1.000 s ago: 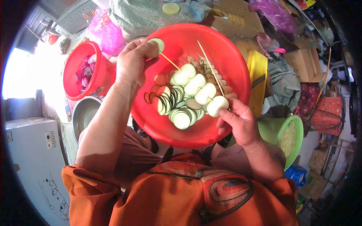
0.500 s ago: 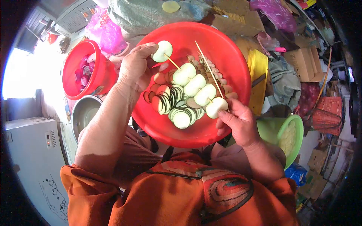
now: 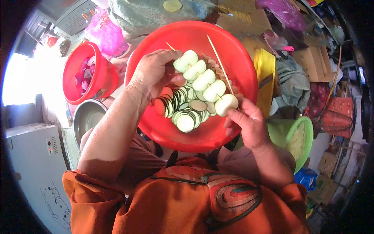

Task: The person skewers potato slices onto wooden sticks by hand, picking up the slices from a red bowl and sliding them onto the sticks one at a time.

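Note:
Over the red tub [image 3: 165, 33], both hands hold a skewer strung with several thick, pale round vegetable pieces [image 3: 203, 80]. My left hand [image 3: 152, 70] is closed at the upper end, fingers against the top piece [image 3: 185, 61]; the skewer's tip [image 3: 170, 46] pokes out beyond. My right hand [image 3: 249, 121] pinches the lowest piece [image 3: 226, 105] between thumb and fingers. A bare wooden skewer [image 3: 219, 62] slants up from beside the right fingers. Beneath, dark-edged pale slices [image 3: 185, 121] and reddish-brown slices [image 3: 198, 105] lie in rows inside the tub.
A red bucket [image 3: 102, 80] with purple onions [image 3: 84, 76] stands at left, above a metal basin [image 3: 80, 121]. To the right are a yellow crate [image 3: 265, 84], a tipped green bucket [image 3: 306, 145] of pale pieces and a cardboard box [image 3: 315, 66]. A white appliance [image 3: 31, 148] stands lower left.
My left hand has moved right and slightly down, bringing the top piece along the skewer against the others, with the tip now showing beyond it. The right hand has shifted slightly.

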`<act>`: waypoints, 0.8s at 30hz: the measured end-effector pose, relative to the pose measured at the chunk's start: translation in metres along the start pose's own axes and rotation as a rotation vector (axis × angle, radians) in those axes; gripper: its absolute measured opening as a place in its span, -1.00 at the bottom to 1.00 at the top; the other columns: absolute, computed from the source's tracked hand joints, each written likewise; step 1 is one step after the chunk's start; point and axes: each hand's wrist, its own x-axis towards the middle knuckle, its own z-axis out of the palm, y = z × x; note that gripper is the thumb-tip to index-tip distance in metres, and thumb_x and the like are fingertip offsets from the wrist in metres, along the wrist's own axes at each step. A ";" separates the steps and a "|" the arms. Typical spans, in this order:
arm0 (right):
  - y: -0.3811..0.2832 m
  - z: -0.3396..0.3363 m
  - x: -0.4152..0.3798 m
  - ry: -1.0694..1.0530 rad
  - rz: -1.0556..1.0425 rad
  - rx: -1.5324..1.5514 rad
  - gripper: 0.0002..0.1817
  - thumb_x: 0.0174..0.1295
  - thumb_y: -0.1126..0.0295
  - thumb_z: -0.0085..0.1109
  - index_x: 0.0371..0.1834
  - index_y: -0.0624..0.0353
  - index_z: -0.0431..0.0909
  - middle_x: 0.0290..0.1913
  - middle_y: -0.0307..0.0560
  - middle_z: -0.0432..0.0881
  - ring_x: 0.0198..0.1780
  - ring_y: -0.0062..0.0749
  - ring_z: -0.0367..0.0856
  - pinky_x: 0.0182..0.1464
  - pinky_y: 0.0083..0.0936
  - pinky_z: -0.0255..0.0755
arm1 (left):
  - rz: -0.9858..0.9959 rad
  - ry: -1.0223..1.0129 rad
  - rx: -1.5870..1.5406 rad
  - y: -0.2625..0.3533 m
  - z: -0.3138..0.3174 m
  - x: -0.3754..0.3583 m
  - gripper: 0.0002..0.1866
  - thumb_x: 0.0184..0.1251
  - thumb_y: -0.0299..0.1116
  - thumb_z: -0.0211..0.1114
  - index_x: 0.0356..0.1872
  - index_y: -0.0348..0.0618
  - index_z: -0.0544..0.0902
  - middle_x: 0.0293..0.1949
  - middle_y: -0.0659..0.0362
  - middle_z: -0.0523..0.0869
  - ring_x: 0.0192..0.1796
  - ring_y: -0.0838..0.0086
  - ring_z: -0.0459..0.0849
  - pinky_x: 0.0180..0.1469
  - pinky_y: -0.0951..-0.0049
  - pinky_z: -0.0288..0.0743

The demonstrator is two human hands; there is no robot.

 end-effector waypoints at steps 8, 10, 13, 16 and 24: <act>-0.004 -0.009 -0.001 0.145 -0.031 0.038 -0.76 0.29 0.30 0.06 -0.11 0.24 0.47 -0.53 -0.17 0.55 -0.65 -0.59 0.48 -0.61 -0.71 0.41 | 0.314 -0.290 1.097 -0.048 -0.002 0.034 -0.82 0.25 -0.34 0.13 -0.21 -0.12 0.63 -0.34 0.08 0.66 -0.21 0.39 0.66 -0.11 0.43 0.52; -0.007 -0.009 -0.002 0.129 -0.031 0.046 -0.77 0.29 0.31 0.06 -0.12 0.25 0.47 -0.53 -0.17 0.56 -0.65 -0.59 0.48 -0.61 -0.71 0.40 | 0.479 -0.380 1.486 -0.060 0.008 0.025 -0.79 0.23 -0.30 0.10 -0.20 -0.03 0.65 -0.29 0.07 0.68 -0.15 0.31 0.67 -0.06 0.39 0.53; -0.007 -0.011 -0.003 0.108 -0.028 0.062 -0.78 0.30 0.33 0.05 -0.12 0.25 0.48 -0.52 -0.16 0.56 -0.64 -0.58 0.49 -0.61 -0.71 0.40 | 0.305 -0.409 1.642 -0.075 0.016 0.031 -0.75 0.24 -0.30 0.07 -0.11 -0.01 0.62 -0.27 0.05 0.69 -0.17 0.20 0.68 -0.09 0.30 0.56; -0.007 -0.014 -0.004 0.094 -0.021 0.051 -0.78 0.30 0.34 0.05 -0.10 0.25 0.47 -0.52 -0.17 0.56 -0.64 -0.58 0.49 -0.61 -0.71 0.41 | 0.238 -0.302 1.741 -0.085 0.021 0.032 -0.71 0.23 -0.34 0.08 -0.03 -0.08 0.56 -0.25 0.01 0.68 -0.18 0.20 0.69 -0.11 0.30 0.57; -0.011 -0.014 -0.006 0.083 -0.041 0.079 -0.78 0.30 0.36 0.05 -0.10 0.26 0.47 -0.52 -0.17 0.56 -0.63 -0.59 0.50 -0.60 -0.71 0.41 | 0.148 -0.630 1.823 -0.069 0.035 0.037 -0.43 0.16 -0.18 0.22 0.26 0.18 0.40 0.26 0.19 0.42 0.31 0.32 0.34 0.37 0.38 0.13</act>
